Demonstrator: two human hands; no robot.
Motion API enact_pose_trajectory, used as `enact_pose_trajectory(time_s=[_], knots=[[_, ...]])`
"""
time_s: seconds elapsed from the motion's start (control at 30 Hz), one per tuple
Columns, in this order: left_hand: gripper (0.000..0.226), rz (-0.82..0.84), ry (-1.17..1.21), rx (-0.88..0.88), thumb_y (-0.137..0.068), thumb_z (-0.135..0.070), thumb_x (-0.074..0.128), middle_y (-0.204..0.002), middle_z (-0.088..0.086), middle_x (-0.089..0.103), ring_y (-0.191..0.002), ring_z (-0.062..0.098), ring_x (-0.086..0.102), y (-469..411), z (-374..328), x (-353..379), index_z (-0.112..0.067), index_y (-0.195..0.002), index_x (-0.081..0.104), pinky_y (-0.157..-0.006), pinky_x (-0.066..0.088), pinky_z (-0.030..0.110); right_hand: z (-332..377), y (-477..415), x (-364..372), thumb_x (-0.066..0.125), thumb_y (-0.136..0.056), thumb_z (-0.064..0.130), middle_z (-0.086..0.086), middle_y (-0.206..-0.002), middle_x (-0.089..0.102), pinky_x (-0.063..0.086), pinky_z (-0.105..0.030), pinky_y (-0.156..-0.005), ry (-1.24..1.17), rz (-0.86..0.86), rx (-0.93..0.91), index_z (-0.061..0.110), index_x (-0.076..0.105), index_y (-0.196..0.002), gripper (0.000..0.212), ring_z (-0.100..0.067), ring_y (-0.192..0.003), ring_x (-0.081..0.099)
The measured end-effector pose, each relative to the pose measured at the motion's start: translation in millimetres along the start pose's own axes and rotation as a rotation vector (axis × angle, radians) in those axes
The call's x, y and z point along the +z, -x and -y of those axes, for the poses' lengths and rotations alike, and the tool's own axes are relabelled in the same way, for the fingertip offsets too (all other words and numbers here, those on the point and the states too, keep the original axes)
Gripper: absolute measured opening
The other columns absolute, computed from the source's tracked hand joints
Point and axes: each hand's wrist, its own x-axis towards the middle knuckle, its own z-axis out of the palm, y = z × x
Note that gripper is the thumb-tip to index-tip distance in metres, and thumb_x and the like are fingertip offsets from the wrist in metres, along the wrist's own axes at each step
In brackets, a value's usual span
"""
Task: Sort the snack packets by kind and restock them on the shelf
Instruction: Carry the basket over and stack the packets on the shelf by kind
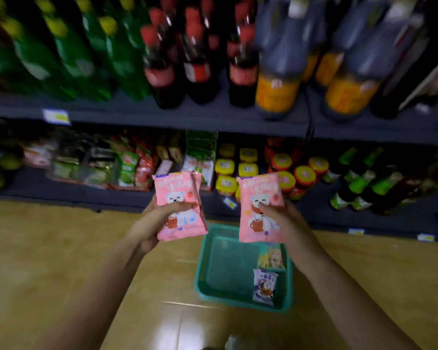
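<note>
**A:** What is hard to make out?

**B:** The bottles on the upper shelf (162,117) are smeared by blur and cut off at the top. There are green bottles (68,46) on the left, red-capped bottles (159,64) in the middle and dark bottles with orange labels (276,92) on the right. On the lower shelf (86,195) the packets at the left are a blur. The yellow-lidded jars (225,168) show a little better.

**A:** And the hands?

**B:** Both are raised in front of the lower shelf, above the green basket (205,261). The left hand (159,218) grips the left pink packet (178,198) with the thumb across its front and the fingers hidden behind. A thin edge at that packet's right side may be a second packet; I cannot tell. The right hand (286,221) holds the right pink packet (259,198), with the thumb pressed on the printed bear and the fingers out of sight behind. The two packets stand upright, side by side and apart.

**A:** The basket?

**B:** It sits on the floor (61,248), its far right corner covered by the right pink packet. A yellowish packet (272,257) and a blue-and-white packet (264,286) lie along its right side. A pale object (234,343) is cut off by the bottom edge.
</note>
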Motion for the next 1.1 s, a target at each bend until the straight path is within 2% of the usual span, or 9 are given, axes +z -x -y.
enact_pose_trajectory(time_s=[0.1, 0.23, 0.37, 0.5, 0.57, 0.63, 0.77, 0.9, 1.1], knots=[[0.065, 0.006, -0.005, 0.027, -0.045, -0.019, 0.070, -0.079, 0.005, 0.074, -0.063, 0.017, 0.070, 78, -111, 1, -0.009, -0.108, 0.059, -0.058, 0.057, 0.024, 111, 53, 36, 0.064, -0.083, 0.010, -0.006, -0.093, 0.072, 0.053, -0.039, -0.081, -0.014, 0.068, -0.092, 0.010, 0.061, -0.111, 0.029, -0.024, -0.083, 0.068], [0.076, -0.044, -0.009, 0.134, -0.046, -0.024, 0.068, -0.087, 0.011, 0.070, -0.062, 0.019, 0.069, 176, -236, 3, -0.007, -0.119, 0.053, -0.056, 0.057, 0.027, 238, 119, 78, 0.061, -0.085, 0.006, 0.005, -0.074, 0.073, 0.055, -0.021, -0.056, -0.026, 0.167, -0.166, 0.009, 0.060, -0.109, 0.024, -0.008, -0.063, 0.069], [0.058, -0.067, -0.057, 0.269, -0.060, -0.022, 0.062, -0.090, 0.011, 0.067, -0.061, 0.017, 0.067, 249, -320, 0, -0.011, -0.116, 0.050, -0.052, 0.055, 0.025, 321, 177, 114, 0.062, -0.086, 0.016, -0.006, -0.102, 0.070, 0.053, -0.028, -0.069, 0.024, 0.255, -0.248, 0.011, 0.056, -0.120, 0.036, -0.016, -0.081, 0.068], [0.046, -0.104, -0.079, 0.352, -0.063, -0.022, 0.061, -0.083, 0.006, 0.069, -0.057, 0.012, 0.068, 285, -368, -17, -0.015, -0.108, 0.052, -0.050, 0.055, 0.023, 359, 204, 150, 0.061, -0.087, 0.020, -0.007, -0.106, 0.068, 0.054, -0.033, -0.081, 0.061, 0.292, -0.309, 0.011, 0.053, -0.124, 0.039, -0.018, -0.087, 0.067], [0.046, -0.120, -0.106, 0.362, -0.070, -0.020, 0.065, -0.085, 0.006, 0.068, -0.056, 0.011, 0.068, 290, -386, -34, -0.013, -0.113, 0.050, -0.048, 0.053, 0.022, 372, 209, 172, 0.061, -0.087, 0.022, -0.003, -0.095, 0.069, 0.054, -0.024, -0.066, 0.093, 0.306, -0.326, 0.013, 0.055, -0.119, 0.033, -0.014, -0.079, 0.067], [0.037, -0.123, -0.113, 0.358, -0.081, -0.014, 0.061, -0.084, 0.006, 0.068, -0.055, 0.010, 0.068, 289, -403, -53, -0.012, -0.116, 0.049, -0.048, 0.053, 0.021, 380, 210, 195, 0.061, -0.087, 0.024, -0.004, -0.089, 0.070, 0.051, -0.022, -0.052, 0.125, 0.329, -0.322, 0.012, 0.055, -0.116, 0.032, -0.015, -0.071, 0.067], [0.010, -0.023, -0.124, 0.340, -0.086, -0.010, 0.055, -0.067, 0.002, 0.073, -0.053, 0.012, 0.068, 279, -441, -98, -0.009, -0.095, 0.060, -0.047, 0.053, 0.021, 398, 200, 250, 0.062, -0.086, 0.022, -0.007, -0.091, 0.072, 0.052, -0.029, -0.064, 0.131, 0.317, -0.344, 0.009, 0.058, -0.116, 0.033, -0.015, -0.072, 0.069], [0.013, 0.022, -0.158, 0.331, -0.089, -0.009, 0.050, -0.058, 0.001, 0.070, -0.046, 0.010, 0.065, 266, -496, -145, -0.009, -0.081, 0.060, -0.043, 0.050, 0.018, 427, 187, 310, 0.063, -0.085, 0.021, -0.002, -0.085, 0.074, 0.052, -0.030, -0.071, 0.073, 0.287, -0.402, 0.011, 0.061, -0.113, 0.031, -0.013, -0.071, 0.070], [0.011, 0.069, -0.157, 0.323, -0.087, -0.015, 0.055, -0.065, 0.003, 0.072, -0.052, 0.012, 0.067, 227, -584, -192, -0.010, -0.081, 0.064, -0.053, 0.055, 0.022, 491, 158, 378, 0.063, -0.085, 0.020, -0.002, -0.083, 0.074, 0.056, -0.026, -0.064, -0.003, 0.257, -0.435, 0.009, 0.059, -0.113, 0.031, -0.010, -0.065, 0.070]])
